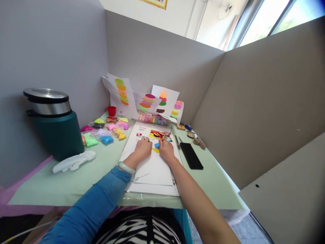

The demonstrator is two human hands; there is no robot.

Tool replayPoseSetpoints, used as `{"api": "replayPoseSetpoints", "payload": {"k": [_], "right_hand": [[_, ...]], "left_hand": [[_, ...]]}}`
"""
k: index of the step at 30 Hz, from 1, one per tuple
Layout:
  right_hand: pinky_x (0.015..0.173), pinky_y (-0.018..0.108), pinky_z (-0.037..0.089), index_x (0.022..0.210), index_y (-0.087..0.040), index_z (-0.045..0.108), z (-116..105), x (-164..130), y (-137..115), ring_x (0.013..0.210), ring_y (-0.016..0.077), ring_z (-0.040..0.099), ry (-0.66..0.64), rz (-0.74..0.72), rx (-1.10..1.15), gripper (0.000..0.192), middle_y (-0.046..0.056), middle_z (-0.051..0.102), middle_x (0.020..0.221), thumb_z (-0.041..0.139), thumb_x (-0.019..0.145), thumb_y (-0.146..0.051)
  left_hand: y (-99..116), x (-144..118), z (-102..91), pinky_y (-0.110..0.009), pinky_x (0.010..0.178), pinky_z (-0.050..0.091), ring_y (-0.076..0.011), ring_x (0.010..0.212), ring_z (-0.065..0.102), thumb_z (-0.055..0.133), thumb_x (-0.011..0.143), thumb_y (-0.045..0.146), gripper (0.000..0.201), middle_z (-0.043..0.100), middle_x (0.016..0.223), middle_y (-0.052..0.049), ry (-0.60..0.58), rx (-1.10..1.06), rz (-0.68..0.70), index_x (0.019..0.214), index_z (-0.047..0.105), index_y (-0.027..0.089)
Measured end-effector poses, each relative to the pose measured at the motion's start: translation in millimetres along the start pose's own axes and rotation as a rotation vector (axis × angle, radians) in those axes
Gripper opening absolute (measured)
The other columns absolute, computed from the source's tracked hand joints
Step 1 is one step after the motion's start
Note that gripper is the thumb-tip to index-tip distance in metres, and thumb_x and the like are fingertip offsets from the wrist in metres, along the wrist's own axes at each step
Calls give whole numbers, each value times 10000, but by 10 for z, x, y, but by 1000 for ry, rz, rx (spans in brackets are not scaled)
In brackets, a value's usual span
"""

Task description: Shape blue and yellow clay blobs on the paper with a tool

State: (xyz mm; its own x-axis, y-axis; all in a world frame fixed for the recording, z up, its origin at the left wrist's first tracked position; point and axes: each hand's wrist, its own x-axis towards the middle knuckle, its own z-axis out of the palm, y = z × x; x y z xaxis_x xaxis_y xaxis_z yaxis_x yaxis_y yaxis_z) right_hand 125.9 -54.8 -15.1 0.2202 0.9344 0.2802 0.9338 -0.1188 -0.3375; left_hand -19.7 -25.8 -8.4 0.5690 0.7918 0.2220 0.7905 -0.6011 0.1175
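Blue clay (157,145), one small soft lump, sits on the white sheet (152,166) between the two hands, with a flat yellow patch (155,150) of clay just near of it. The left hand (143,147) lies knuckles up on the sheet, fingers curled at the lump's left side; the right hand (166,149) presses its fingertips against the lump's right side. Whether either hand truly pinches the clay is hard to tell at this size. A pale green bangle (126,167) rings the left wrist above a blue sleeve (93,206). The sheet carries one printed colour picture (158,135) at its far end.

Right of the sheet lie one pen (177,142) and one flat black phone (191,155), glossy and oblong. Left and far, about ten small bags of clay (105,130) are scattered in pink, green, yellow, blue and purple. One red cup (111,110) stands beyond them. One clear box of clay sticks (153,119) sits at the far edge. Four papers (122,93) daubed with colour blobs lean on the grey partition. One dark green bin (54,122) with a shiny metal lid stands far left, one white glove (74,161) limp near it on the pale green table (76,183).
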Motion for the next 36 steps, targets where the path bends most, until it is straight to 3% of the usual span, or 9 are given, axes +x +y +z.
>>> {"api": "replayPoseSetpoints", "payload": {"k": [22, 36], "right_hand": [[694, 272, 397, 1028, -164, 526, 33, -4, 14, 790, 199, 619, 36, -6, 8, 322, 87, 648, 824, 274, 941, -345], [706, 258, 390, 1130, -153, 529, -9, 63, -21, 843, 191, 614, 6, 65, 14, 363, 101, 656, 939, 297, 937, -354]], "left_hand": [[8, -5, -16, -402, 818, 386, -273, 1029, 431, 399, 843, 217, 273, 530, 1048, -133, 10, -9, -9, 970, 636, 166], [-8, 17, 10, -406, 826, 383, -275, 1036, 430, 418, 836, 216, 269, 530, 1050, -132, 0, -5, -7, 986, 637, 174]]}}
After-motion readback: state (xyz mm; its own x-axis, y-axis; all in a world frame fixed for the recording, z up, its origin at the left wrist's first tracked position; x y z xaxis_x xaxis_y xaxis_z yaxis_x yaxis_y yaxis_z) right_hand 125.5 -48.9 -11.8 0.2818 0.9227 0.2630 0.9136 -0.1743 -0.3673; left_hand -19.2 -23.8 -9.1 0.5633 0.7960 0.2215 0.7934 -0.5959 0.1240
